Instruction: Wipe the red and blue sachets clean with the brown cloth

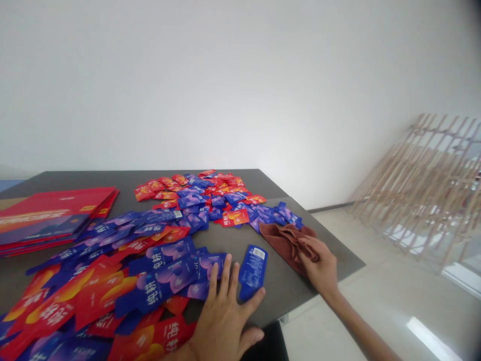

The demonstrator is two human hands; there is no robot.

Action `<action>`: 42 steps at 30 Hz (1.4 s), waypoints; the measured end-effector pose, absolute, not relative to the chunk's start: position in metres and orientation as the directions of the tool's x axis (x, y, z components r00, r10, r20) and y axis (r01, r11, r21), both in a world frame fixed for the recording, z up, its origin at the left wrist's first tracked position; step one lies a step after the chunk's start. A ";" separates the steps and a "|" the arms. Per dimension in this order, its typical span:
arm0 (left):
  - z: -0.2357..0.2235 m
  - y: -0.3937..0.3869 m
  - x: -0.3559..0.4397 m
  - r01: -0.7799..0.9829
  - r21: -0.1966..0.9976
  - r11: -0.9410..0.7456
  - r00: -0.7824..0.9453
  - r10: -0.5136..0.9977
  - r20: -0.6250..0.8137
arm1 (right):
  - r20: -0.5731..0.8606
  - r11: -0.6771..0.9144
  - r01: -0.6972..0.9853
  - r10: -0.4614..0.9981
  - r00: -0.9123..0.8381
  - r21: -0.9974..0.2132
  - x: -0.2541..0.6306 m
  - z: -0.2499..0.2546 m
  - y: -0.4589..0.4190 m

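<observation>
My right hand (pixel 319 265) is closed on a crumpled brown cloth (pixel 280 243), which lies against the tabletop near its right edge. My left hand (pixel 225 311) is spread with fingers apart, its fingertips at the edge of a heap of flat blue and red printed packets (pixel 171 276). Between the hands, a single blue packet (pixel 253 271) lies with its barcode side up, close to my left thumb and forefinger. Just beyond the cloth, more small blue and red packets (pixel 235 218) lie scattered in a loose pile.
A dark grey table (pixel 330 250) carries everything, its right corner jutting over a pale floor (pixel 376 301). Red printed folded bags (pixel 56 210) are stacked at the left. A white wall (pixel 240 90) stands behind. Wooden lattice frames (pixel 424 180) lean at the right.
</observation>
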State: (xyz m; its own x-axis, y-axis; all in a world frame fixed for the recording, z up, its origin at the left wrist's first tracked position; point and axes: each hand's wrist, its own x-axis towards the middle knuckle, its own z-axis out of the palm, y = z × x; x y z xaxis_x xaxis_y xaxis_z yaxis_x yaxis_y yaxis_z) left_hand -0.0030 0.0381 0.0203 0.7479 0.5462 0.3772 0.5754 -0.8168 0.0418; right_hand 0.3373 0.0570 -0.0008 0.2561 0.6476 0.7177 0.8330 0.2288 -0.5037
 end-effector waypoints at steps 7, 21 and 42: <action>0.023 0.044 0.001 0.571 0.081 -0.817 0.773 0.568 0.283 | 0.743 0.227 0.853 0.623 0.244 -0.470 0.332 -0.002 0.056; 0.024 0.037 0.007 0.452 0.320 -0.832 0.742 0.550 0.382 | 0.736 0.219 0.852 0.631 0.248 -0.475 0.331 -0.004 0.055; -0.013 0.039 0.014 0.261 -0.057 -0.964 0.898 0.220 0.381 | 0.725 0.183 0.889 0.658 0.206 -0.419 0.330 -0.004 0.054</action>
